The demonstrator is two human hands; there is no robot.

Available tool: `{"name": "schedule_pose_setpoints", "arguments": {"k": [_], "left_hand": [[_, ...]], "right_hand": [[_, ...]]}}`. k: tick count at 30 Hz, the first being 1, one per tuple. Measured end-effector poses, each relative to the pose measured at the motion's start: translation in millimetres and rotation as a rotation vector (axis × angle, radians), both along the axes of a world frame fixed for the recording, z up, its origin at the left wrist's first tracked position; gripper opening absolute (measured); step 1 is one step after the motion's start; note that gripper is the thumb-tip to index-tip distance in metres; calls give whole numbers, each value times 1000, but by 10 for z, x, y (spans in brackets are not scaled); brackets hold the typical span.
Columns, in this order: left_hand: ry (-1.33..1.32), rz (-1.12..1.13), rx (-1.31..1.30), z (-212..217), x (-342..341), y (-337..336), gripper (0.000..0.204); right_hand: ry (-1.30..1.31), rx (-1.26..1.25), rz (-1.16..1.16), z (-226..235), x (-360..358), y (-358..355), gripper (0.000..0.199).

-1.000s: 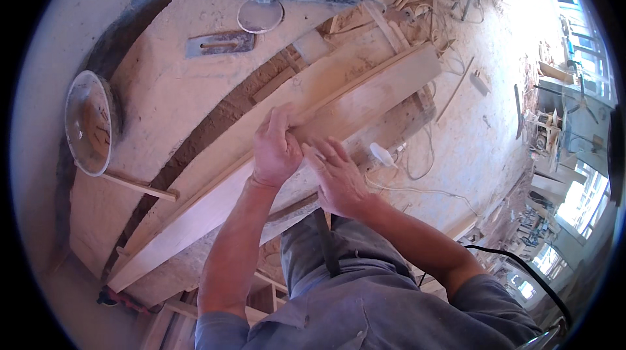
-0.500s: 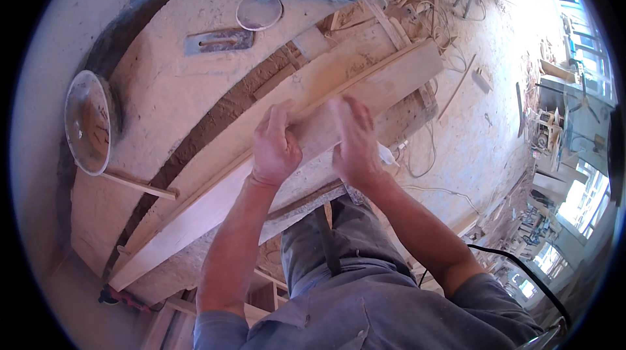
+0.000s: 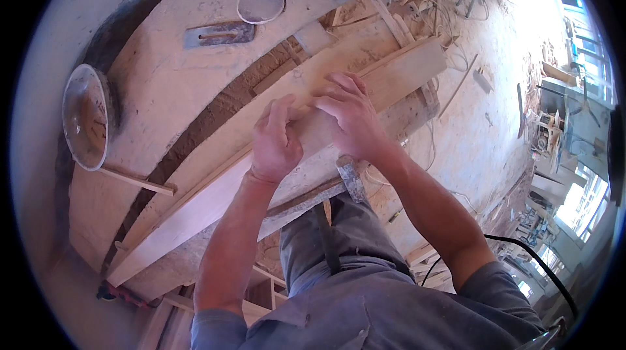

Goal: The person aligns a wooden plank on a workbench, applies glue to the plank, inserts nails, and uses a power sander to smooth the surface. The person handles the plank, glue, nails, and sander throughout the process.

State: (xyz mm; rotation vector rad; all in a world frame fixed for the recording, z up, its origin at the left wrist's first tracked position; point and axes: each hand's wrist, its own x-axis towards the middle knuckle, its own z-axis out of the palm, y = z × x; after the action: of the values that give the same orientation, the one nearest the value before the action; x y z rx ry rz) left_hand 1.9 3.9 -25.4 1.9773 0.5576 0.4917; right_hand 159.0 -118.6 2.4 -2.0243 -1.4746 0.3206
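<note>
**Steadying the board with both hands**

Working from the left, a round dusty metal dish (image 3: 85,117) stands at the edge of my sawdust-covered worktop (image 3: 163,99), well apart from my hands. The long pale wooden plank (image 3: 215,200) lies slantwise across the worktop, running up to the right. My left hand (image 3: 276,138) rests on its middle with fingers curled loosely, pinching nothing I can make out. My right hand (image 3: 352,118) lies just beside it, fingers spread flat on the wood. I judge it best to press evenly and keep both palms low. A steel-headed hammer (image 3: 326,190) lies below my wrists.
</note>
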Motion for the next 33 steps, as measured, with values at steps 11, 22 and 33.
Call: {"name": "schedule_pose_setpoints", "arguments": {"k": [11, 22, 33], "left_hand": [[-6, 28, 49, 19, 11, -31, 56], [-63, -92, 78, -22, 37, -21, 71], [-133, -150, 170, -15, 51, 43, 76]], "right_hand": [[61, -18, 78, -40, 72, 70, 21], [95, 3, -5, -93, 102, -29, 27], [318, -209, -1012, -324, 79, -2259, 55]]}}
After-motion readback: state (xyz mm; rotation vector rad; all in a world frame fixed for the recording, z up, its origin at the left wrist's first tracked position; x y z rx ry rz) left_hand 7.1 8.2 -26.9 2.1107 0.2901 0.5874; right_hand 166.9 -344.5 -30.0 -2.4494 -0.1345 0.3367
